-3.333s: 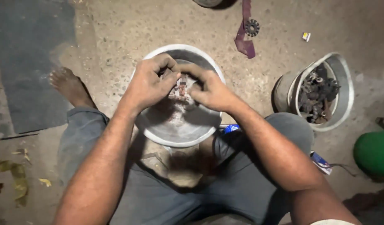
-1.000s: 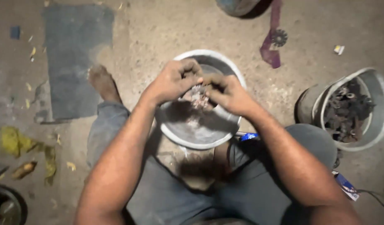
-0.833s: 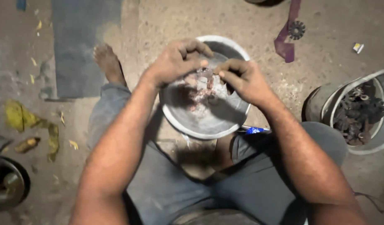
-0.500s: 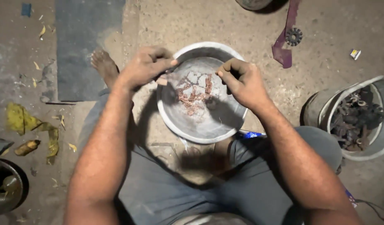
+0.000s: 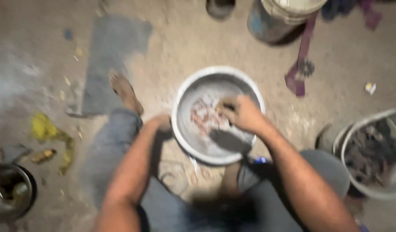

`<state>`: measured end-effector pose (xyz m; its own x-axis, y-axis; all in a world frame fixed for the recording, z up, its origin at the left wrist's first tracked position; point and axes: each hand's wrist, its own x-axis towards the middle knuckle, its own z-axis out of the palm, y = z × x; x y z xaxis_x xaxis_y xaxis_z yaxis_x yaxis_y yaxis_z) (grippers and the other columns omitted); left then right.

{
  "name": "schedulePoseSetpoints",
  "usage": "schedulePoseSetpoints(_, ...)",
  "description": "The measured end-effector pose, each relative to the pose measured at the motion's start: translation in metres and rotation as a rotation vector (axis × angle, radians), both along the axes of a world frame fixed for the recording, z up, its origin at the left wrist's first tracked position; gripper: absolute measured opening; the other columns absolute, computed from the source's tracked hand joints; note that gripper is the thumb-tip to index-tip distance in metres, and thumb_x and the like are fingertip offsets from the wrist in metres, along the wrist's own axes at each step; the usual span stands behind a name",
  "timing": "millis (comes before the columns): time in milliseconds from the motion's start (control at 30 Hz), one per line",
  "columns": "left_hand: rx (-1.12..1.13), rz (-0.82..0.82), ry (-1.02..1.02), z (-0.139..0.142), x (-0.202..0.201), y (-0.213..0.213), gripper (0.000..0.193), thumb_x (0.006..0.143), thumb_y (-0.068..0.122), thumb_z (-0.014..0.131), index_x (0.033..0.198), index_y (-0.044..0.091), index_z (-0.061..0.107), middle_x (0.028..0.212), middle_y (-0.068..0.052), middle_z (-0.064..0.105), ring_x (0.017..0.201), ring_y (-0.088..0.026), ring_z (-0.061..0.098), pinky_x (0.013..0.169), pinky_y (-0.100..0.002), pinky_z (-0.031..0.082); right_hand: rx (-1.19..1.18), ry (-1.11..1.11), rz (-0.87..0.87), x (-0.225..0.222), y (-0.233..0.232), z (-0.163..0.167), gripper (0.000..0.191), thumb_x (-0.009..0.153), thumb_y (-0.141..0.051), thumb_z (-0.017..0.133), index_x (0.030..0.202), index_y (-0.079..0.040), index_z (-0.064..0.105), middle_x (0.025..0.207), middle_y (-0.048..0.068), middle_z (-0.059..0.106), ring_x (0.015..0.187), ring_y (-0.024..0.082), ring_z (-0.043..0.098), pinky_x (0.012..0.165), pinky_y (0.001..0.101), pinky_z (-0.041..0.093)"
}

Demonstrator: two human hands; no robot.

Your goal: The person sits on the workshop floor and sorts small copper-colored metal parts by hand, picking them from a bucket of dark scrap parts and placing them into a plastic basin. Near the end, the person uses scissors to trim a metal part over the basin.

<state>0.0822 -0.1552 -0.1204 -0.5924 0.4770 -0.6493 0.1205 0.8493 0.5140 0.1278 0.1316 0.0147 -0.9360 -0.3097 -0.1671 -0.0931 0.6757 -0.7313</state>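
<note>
Left hand (image 5: 163, 123) rests on the near-left rim of the bowl (image 5: 187, 92), fingers too blurry to tell. Right hand (image 5: 242, 113) is inside it w/ fingers curled together over pinkish bits (image 5: 202, 118). Bucket (image 5: 279, 19) far back.

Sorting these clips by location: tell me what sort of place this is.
Probably an informal floor-level workshop: bare, gritty ground, a bucket of dark metal parts, and a small gear lying loose.

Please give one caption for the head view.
Right hand reaches into metal basin; left hand at its rim.
</note>
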Motion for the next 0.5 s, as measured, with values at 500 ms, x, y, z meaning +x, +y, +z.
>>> schedulePoseSetpoints(500, 0.524, 0.308, 0.502, 0.139, 0.082, 0.045, 0.025, 0.095, 0.018, 0.066, 0.116, 0.007, 0.075, 0.096, -0.017, 0.076, 0.085, -0.030, 0.073, 0.076, -0.041, 0.058, -0.077, 0.112, 0.203, 0.016, -0.029, 0.028, 0.020, 0.086, -0.023, 0.074, 0.094, -0.004, 0.074, 0.087, 0.017, 0.075, 0.079, 0.030, 0.073, 0.070, 0.0418, 0.055)
